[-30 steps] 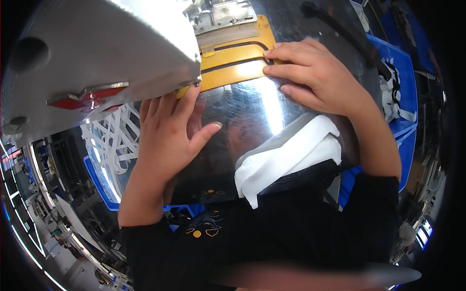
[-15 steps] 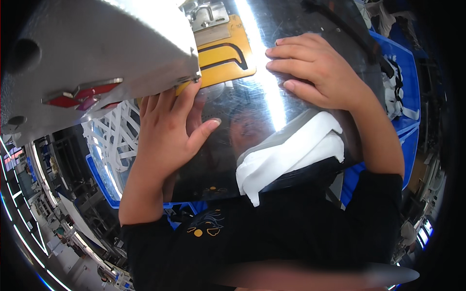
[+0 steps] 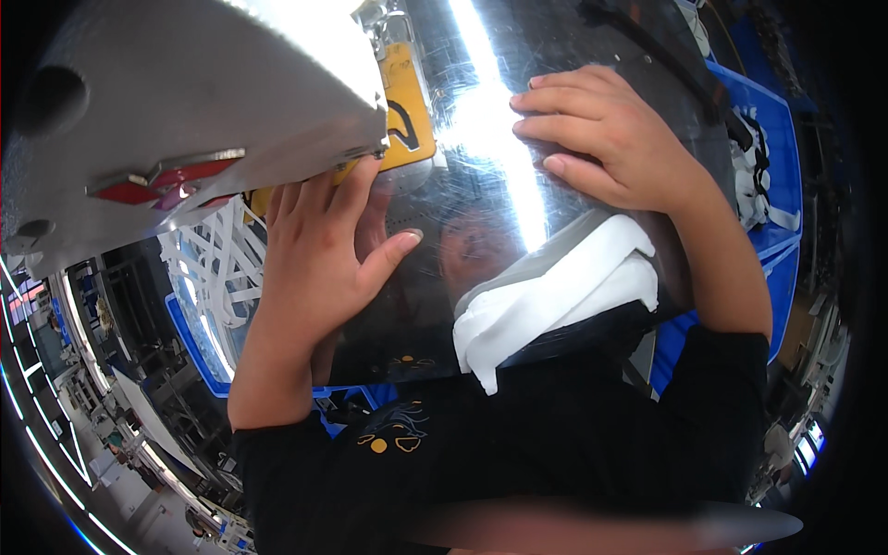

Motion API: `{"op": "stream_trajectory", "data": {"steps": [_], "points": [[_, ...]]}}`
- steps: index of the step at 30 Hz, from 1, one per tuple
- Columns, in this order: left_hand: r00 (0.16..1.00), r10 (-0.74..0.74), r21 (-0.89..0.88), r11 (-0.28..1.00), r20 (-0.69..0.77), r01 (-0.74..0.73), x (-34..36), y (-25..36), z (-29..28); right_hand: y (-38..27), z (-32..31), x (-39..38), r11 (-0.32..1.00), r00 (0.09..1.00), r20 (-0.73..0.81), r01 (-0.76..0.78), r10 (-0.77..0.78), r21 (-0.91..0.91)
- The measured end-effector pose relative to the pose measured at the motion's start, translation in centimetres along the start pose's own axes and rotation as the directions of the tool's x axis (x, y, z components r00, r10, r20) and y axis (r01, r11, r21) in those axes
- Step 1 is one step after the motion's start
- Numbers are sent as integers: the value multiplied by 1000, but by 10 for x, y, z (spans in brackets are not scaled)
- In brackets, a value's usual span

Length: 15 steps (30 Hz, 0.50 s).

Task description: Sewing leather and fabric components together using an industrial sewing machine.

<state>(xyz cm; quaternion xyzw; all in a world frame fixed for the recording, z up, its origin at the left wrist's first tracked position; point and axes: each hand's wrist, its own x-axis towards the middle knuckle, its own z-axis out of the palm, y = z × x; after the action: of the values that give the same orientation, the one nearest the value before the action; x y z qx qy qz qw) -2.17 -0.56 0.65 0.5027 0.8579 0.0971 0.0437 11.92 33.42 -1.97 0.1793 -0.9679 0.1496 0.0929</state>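
A yellow flat template plate (image 3: 407, 79) with a black-edged curved slot lies partly beneath a grey sewing machine head (image 3: 213, 102). My left hand (image 3: 319, 231) is spread along the plate's near side, fingertips hidden under the machine head and thumb pointing right. Whether those fingertips press on the plate cannot be seen. To the right, my right hand (image 3: 615, 139) rests open on the shiny metal table (image 3: 462, 194), fingers stretched left, with nothing in it. A small stack of white curved fabric pieces (image 3: 555, 296) lies at the table's near edge, between my forearms.
Blue bins stand on both sides: the right one (image 3: 786, 139) holds white and black pieces, and white strips (image 3: 217, 264) hang by the left one. A dark bar (image 3: 647, 46) crosses the table's far right. The machine head overhangs the left side.
The yellow plate has slid left, further under the machine head, and a yellow edge now shows left of my left fingers. Both hands have stayed nearly in place.
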Motion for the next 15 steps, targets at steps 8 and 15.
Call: {"op": "stream_trajectory", "data": {"steps": [8, 15], "points": [[999, -30, -8, 1000, -24, 30, 3, -9, 8, 0, -1, 0, 1000, 1000, -2, 0, 0, 17], [999, -38, -17, 999, 5, 38, 5, -10, 3, -1, -2, 0, 1000, 1000, -3, -13, 13, 26]]}}
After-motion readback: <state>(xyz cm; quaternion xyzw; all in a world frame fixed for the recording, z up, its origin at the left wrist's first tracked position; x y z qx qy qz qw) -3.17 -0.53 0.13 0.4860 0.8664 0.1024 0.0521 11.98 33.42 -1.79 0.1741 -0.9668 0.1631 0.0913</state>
